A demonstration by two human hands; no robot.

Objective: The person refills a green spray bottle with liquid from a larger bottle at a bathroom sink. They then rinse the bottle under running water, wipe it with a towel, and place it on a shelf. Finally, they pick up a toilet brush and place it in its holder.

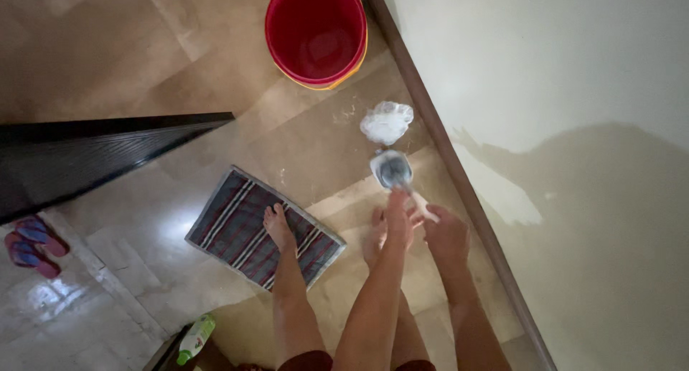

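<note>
Head camera, looking straight down, largest thing to smallest:

- Glossy beige tiled floor [215,77] fills most of the frame and shines at lower left; if that sheen is water, a bare foot could slip on it.
- Pale painted wall [574,91] takes the right side, with a darker, damp-looking patch at right of centre; more drips from the brush could streak it.
- Round red plastic bucket [316,30] stands at top centre, well apart from the hands; a long reach to it could tip it.
- Striped dark woven mat [262,227] lies at centre with one bare foot on its edge; on smooth tile it could slide.
- Crumpled white plastic bag [387,121] lies by the skirting, just above the brush; it could be trodden on.
- Grey-headed brush with a pale handle [392,170] points downward at centre.
- Left hand [399,217] is wrapped tightly around the handle.
- Right hand [445,231] grips the handle's near end; wet fingers could lose it.
</note>
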